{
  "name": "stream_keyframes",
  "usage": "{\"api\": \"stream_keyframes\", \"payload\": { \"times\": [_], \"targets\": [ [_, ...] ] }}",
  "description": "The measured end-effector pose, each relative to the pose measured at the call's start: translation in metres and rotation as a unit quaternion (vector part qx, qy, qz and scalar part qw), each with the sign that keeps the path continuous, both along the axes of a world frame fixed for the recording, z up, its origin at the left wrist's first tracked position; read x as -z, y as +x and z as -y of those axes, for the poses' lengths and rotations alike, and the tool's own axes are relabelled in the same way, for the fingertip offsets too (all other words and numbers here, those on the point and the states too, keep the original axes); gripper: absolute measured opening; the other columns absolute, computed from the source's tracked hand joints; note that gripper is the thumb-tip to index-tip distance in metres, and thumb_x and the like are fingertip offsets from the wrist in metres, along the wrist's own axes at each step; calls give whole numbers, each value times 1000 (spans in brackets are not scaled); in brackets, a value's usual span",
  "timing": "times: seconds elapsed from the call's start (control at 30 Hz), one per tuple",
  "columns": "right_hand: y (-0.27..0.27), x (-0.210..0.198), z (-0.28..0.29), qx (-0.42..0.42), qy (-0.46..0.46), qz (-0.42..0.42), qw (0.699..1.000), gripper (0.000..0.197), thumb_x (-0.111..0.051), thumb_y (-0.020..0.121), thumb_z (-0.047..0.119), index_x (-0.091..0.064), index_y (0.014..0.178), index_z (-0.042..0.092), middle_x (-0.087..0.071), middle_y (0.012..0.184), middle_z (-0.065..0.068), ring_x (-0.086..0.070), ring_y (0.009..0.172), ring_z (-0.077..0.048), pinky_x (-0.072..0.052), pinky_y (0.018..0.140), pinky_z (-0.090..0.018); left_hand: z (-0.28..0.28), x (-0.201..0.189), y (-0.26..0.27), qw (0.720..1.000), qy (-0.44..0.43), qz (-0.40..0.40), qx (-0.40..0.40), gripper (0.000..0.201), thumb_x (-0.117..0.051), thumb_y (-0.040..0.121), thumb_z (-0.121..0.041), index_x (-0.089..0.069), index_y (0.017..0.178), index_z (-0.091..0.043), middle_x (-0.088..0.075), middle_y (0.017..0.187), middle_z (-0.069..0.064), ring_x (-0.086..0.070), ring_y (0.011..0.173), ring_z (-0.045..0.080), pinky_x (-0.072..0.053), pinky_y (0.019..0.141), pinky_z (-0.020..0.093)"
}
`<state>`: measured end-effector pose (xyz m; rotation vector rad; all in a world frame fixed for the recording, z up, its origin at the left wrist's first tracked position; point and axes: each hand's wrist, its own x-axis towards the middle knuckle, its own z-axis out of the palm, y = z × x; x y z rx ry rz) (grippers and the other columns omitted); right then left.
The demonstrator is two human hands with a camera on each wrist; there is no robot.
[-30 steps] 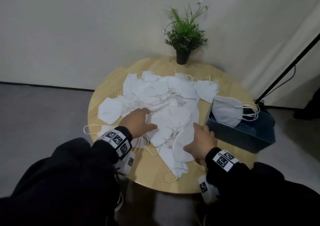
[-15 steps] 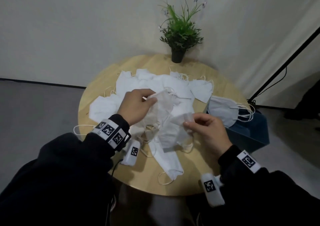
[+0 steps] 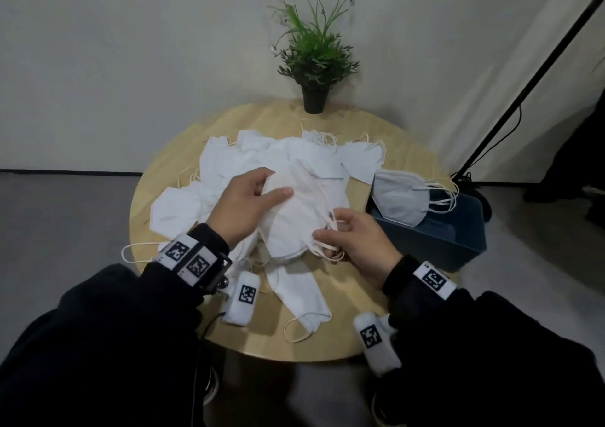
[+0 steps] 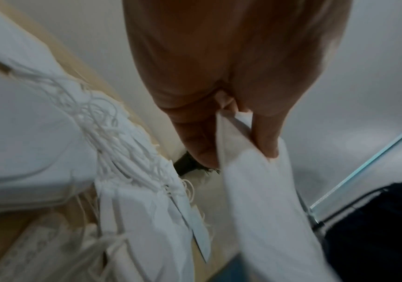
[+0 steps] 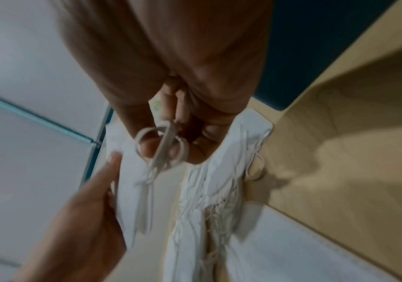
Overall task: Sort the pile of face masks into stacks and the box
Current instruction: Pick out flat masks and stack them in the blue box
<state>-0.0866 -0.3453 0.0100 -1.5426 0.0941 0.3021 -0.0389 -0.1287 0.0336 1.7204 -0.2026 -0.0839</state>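
Observation:
A pile of white face masks (image 3: 248,161) covers the middle of the round wooden table (image 3: 409,151). Both hands hold one white mask (image 3: 294,220) up over the pile. My left hand (image 3: 248,197) pinches its upper left edge between thumb and fingers, and in the left wrist view the mask edge (image 4: 233,133) sits between them. My right hand (image 3: 353,240) pinches the ear loops (image 5: 161,150) at the mask's lower right. A dark blue box (image 3: 438,233) stands at the table's right edge, with grey masks (image 3: 399,197) draped over its near rim.
A potted green plant (image 3: 314,63) stands at the back of the table against the wall. A black stand pole (image 3: 530,79) leans at the right, with cables on the floor. One mask (image 3: 301,299) lies near the table's front edge.
Both hands left the pile and lifted one mask. It now hangs flatter between them, and the right hand has shifted from the mask body to its ear loops.

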Motion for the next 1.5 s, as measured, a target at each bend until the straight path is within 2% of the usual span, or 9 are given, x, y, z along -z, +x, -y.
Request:
{"api": "stream_keyframes", "payload": {
  "times": [0.17, 0.3, 0.5, 0.63, 0.77, 0.87, 1.03, 1.2, 1.5],
  "targets": [
    [9, -11, 15, 51, 161, -83, 982, 17, -60, 95, 11, -66, 79, 9, -63, 73, -5, -60, 71, -19, -45, 69, -30, -20, -1, 8, 1000, 17, -12, -21, 13, -77, 92, -15, -68, 82, -12, -63, 69, -4, -64, 69, 15, -50, 68, 30],
    [14, -19, 18, 130, 302, -91, 940, 23, -51, 92, 14, -48, 70, 12, -54, 65, -8, -63, 74, -25, -46, 77, -35, -20, 3, 4, 1000, 3, -31, 2, 16, -78, 91, -11, -69, 100, -1, -67, 94, 35, -69, 87, 32, -56, 83, 55],
    [15, -16, 25, 35, -61, 48, 996, 25, -88, 79, 9, -76, 97, -2, -59, 69, -8, -49, 54, -14, -41, 51, -23, -12, -4, -8, 996, 69, -18, 47, 40, -68, 95, 3, -58, 128, -18, -79, 106, 8, -76, 92, 32, -63, 74, 47],
    [15, -19, 37, 65, -99, 81, 990, 12, -84, 82, 7, -79, 89, -1, -61, 63, 1, -50, 51, -6, -40, 51, -20, 3, -19, -17, 979, 177, 54, 88, 58, -69, 96, -6, -57, 136, -46, -69, 123, -12, -74, 79, 22, -62, 61, 40],
    [15, -29, 57, 89, -103, 130, 982, 2, -82, 85, 10, -82, 87, 8, -67, 61, 16, -56, 55, 4, -43, 61, -17, 17, -47, 0, 952, 259, 142, 74, 26, -71, 97, -16, -75, 117, -32, -74, 113, -16, -73, 84, 17, -61, 79, 40],
    [13, -41, 80, 141, -26, 161, 976, 10, -76, 90, 5, -77, 80, 4, -62, 63, 0, -52, 56, -8, -44, 59, -22, 40, -80, 16, 915, 327, 220, 79, 20, -73, 95, -16, -78, 113, -24, -73, 98, -28, -71, 87, 11, -57, 88, 36],
    [17, -55, 131, 290, 26, 225, 930, 8, -70, 90, -4, -70, 83, 0, -61, 70, -12, -56, 58, -9, -48, 62, -21, 103, -106, 43, 877, 346, 329, 50, 19, -69, 94, -20, -77, 111, -22, -76, 99, -6, -68, 87, 15, -54, 86, 35],
    [26, -39, 176, 400, -52, 193, 895, 21, -78, 82, 2, -74, 76, 22, -70, 74, 3, -63, 68, -8, -53, 71, -23, 174, -60, 55, 887, 332, 316, 61, 24, -67, 92, -12, -78, 113, -15, -77, 108, 1, -66, 94, 17, -42, 84, 20],
    [30, -13, 217, 277, -349, 83, 892, 8, -82, 81, 21, -78, 76, 26, -73, 82, 6, -71, 88, -21, -58, 89, -35, 203, 13, 66, 879, 425, 200, 83, 29, -66, 96, -18, -75, 123, -22, -72, 118, 2, -64, 109, 24, -47, 96, 33]
  ]
}}
